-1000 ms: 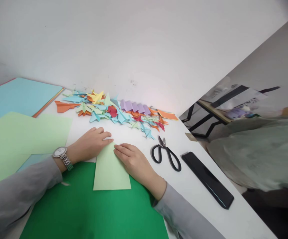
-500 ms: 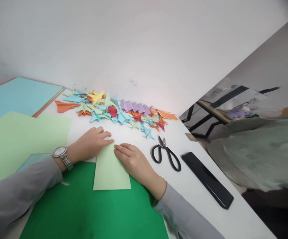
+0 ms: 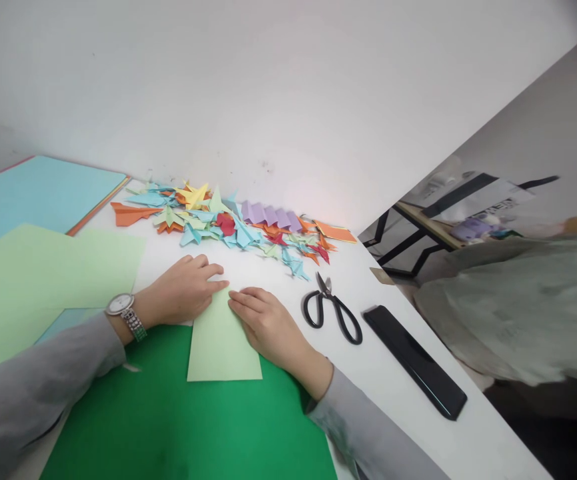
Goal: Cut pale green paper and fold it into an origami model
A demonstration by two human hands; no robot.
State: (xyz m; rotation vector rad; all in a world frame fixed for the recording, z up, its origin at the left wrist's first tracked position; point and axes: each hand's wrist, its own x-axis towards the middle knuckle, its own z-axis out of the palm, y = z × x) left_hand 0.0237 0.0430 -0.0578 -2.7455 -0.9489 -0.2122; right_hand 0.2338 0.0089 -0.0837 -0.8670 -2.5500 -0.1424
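Left hand [image 3: 183,290] — palm down, index finger extended.

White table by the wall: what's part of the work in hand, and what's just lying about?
Seemingly in use:
- narrow pale green paper, under left hand and right hand
- dark green sheet beneath

Apparently lying about:
- scissors
- black case-like object
- folded paper shapes
- blue-topped paper stack

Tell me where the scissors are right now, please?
In the head view, the scissors lie on the white table, to the right of the right hand, just left of the long black case.
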